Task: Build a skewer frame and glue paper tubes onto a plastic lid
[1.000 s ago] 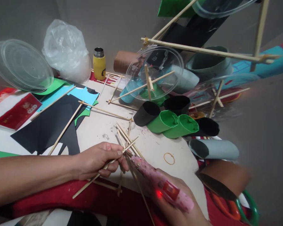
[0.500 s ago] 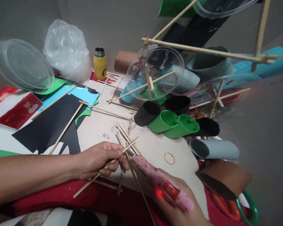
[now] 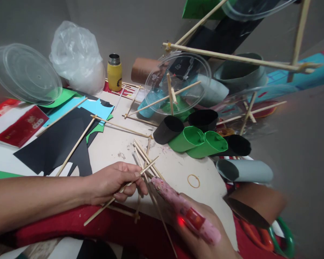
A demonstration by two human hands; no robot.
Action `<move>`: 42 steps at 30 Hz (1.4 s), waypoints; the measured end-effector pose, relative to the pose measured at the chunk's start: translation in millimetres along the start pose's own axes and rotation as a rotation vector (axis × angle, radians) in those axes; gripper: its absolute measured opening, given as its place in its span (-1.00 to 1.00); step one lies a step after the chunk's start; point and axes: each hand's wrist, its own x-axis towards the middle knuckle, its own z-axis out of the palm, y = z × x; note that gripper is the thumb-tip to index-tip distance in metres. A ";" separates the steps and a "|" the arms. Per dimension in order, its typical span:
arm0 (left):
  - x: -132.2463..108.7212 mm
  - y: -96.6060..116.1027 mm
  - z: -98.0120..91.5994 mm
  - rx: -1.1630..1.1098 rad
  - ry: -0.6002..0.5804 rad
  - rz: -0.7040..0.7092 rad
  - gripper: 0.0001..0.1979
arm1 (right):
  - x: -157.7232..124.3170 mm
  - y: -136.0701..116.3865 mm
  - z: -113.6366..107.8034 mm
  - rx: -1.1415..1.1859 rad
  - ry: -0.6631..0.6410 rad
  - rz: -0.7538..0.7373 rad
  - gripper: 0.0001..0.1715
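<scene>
Two bare hands at work near the front edge of a beige cardboard sheet (image 3: pixel 175 169); left hand (image 3: pixel 112 183) lies palm-down with fingers closed in a pinch on a thin pale wooden stick (image 3: pixel 118 192) that runs from near left up to far right; its far end meets a small bundle of crossed wooden sticks (image 3: pixel 144 158) lying on the cardboard; right hand (image 3: pixel 205 237), at the near right, is wrapped tight round a pink speckled glue gun (image 3: pixel 183 208) with a red light glowing on its body; the nozzle points far-left and sits at the crossing of the sticks, just beside the left fingertips; whether it touches the wood cannot be told. A tan rubber band (image 3: pixel 193 181) lies flat on the cardboard to the right of the gun; beyond it, two green paper tubes (image 3: pixel 198 142) lie side by side between black paper tubes (image 3: pixel 169 129); a yellow metal flask (image 3: pixel 114 73) stands upright at the far side; black paper sheets (image 3: pixel 56 144) lie at the left.
</scene>
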 end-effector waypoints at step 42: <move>-2.0 -4.4 -5.4 -0.028 0.001 0.059 -0.89 | -61.5 32.1 -53.2 -0.791 0.115 0.339 -0.72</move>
